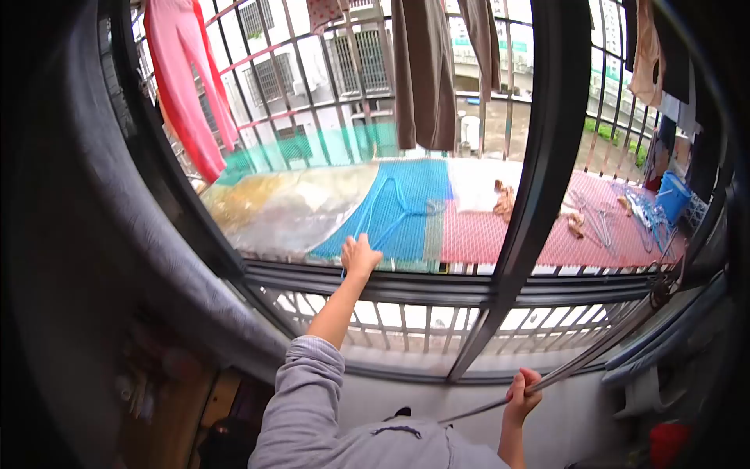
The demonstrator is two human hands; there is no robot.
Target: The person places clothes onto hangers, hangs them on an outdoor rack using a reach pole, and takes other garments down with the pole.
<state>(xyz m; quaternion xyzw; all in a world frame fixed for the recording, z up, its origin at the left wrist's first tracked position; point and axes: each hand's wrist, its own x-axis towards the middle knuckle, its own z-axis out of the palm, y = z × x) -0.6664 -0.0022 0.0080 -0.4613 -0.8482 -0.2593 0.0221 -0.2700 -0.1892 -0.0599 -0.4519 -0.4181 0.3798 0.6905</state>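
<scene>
My left hand [361, 254] reaches out through the window opening, its fingers closed on a blue clothes hanger [400, 205]. The hanger's hook points right, above blue mesh matting [414, 180] on the ledge. Low on the right, my right hand [523, 392] is wrapped round a thin metal pole [601, 344], which slants up to the right toward the window frame. Its other end passes in front of my grey top.
The dark window frame [519, 180] stands between two openings. Pink trousers [187, 78] and brown trousers [424, 78] hang outside by the bars. On the red mesh [476, 238] lie several hangers [598, 219] near a blue basket [673, 198]. A grey curtain [148, 195] is at left.
</scene>
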